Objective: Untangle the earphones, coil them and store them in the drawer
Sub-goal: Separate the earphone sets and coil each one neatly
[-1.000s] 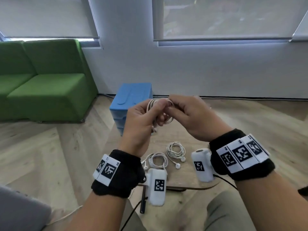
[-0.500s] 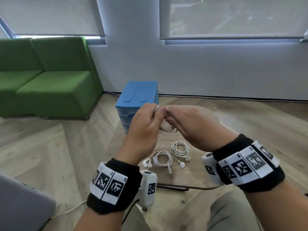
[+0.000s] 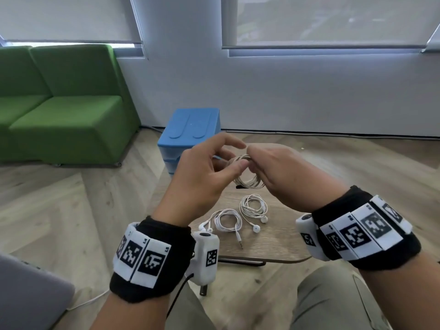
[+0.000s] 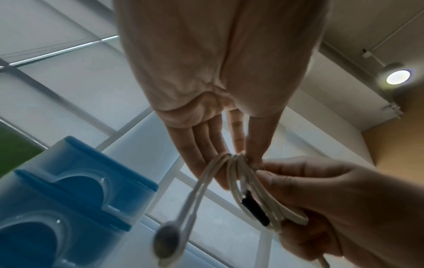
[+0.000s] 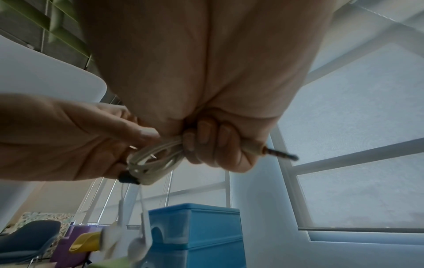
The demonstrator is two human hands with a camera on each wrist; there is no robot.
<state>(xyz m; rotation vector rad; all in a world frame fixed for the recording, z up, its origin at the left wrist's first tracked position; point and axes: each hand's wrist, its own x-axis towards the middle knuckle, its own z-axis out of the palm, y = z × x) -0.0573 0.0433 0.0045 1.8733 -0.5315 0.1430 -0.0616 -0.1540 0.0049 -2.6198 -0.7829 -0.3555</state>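
Note:
Both hands hold a coiled white earphone cable above the small wooden table. My left hand pinches the top of the coil between thumb and forefinger, its other fingers straight. My right hand grips the coil in curled fingers, and the jack plug sticks out of the fist. Two earbuds dangle below. Two more coiled earphones lie on the table. The blue drawer unit stands behind, drawers closed.
A green sofa stands at the left by the wall. A grey object with a white cable lies at the lower left. My knees are below the table's front edge. Wooden floor surrounds the table.
The hands with the coil have sunk a little and turned. My left hand has spread its fingers and now only pinches the coil's top, while the right keeps its grip.

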